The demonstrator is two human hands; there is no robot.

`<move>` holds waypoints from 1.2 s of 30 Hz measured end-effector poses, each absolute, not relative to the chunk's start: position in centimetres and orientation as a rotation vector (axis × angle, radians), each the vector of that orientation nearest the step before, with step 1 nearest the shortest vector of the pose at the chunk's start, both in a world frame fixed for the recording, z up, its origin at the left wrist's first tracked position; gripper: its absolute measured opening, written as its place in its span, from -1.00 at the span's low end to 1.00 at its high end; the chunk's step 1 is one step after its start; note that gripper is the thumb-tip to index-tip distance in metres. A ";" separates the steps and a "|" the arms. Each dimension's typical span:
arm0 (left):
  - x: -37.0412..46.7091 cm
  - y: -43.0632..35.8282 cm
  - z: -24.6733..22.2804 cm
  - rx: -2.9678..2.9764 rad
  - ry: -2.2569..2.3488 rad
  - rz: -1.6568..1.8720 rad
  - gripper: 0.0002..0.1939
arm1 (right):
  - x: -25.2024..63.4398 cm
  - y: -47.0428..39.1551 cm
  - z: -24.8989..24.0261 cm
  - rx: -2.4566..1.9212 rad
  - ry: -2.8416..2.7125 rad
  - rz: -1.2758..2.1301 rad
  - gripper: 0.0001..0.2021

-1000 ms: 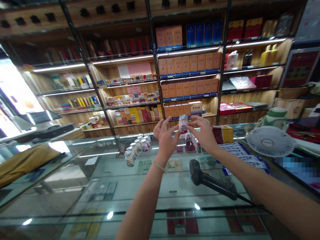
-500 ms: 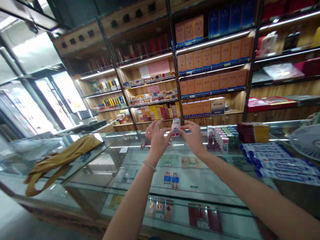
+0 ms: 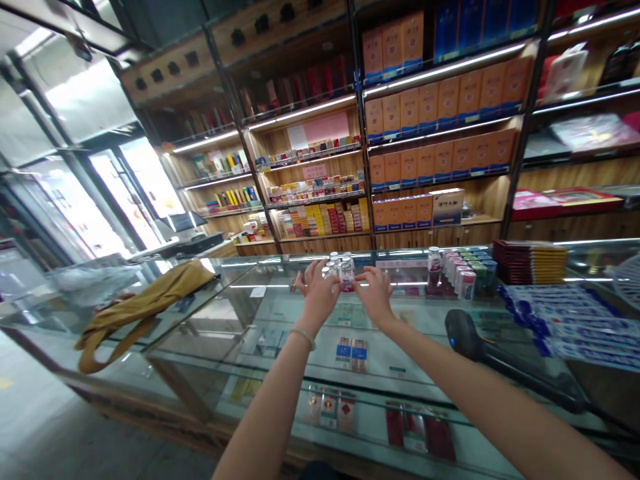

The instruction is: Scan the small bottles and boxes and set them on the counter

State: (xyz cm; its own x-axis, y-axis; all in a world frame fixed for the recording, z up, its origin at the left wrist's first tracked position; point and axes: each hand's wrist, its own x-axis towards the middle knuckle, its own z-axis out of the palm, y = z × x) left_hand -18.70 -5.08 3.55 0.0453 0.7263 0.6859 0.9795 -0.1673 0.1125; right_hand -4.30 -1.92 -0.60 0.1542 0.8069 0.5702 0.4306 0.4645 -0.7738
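Note:
Both hands are at a small clear jar (image 3: 347, 275) with a pale lid and reddish contents, low at the glass counter. My left hand (image 3: 319, 293) has its fingertips on the jar's left side. From the right, my right hand (image 3: 374, 291) pinches the same jar between thumb and finger. More jars of this kind (image 3: 334, 257) stand close behind and to the left, partly hidden by the left fingers. A single similar jar (image 3: 435, 261) stands farther right, beside rows of small pink, green and blue containers (image 3: 467, 284).
A black handheld scanner (image 3: 463, 332) lies behind my right forearm. Blue-and-white packets (image 3: 570, 320) and a red-and-yellow stack (image 3: 530, 261) are at the right. A mustard bag (image 3: 145, 307) lies on the left counter. Stocked shelves (image 3: 435, 133) line the back wall.
Both hands have lowered the jar from above the counter to beside the other jars, which now show behind it. The view has shifted, and the scanner has come into sight.

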 end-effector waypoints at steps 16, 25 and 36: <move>-20.0 -4.3 -0.5 -1.942 -1.601 -0.478 -0.88 | -5.0 -0.7 -4.3 -1.379 -1.720 0.324 -0.91; -19.8 -4.8 0.2 -1.835 -1.622 -0.566 -0.51 | -4.8 -0.4 -4.3 -1.447 -1.782 0.310 -0.87; -19.5 -2.5 0.8 -1.877 -1.569 -0.505 -0.62 | -5.9 1.4 -4.3 -1.482 -1.817 0.312 -0.89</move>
State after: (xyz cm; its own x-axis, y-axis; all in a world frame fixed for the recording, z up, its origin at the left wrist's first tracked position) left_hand -19.46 -2.49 0.83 0.2161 0.7283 0.6503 0.9708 -0.0896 -0.2224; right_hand -5.93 1.44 -4.26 -0.0410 0.9169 0.3969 0.7321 0.2979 -0.6125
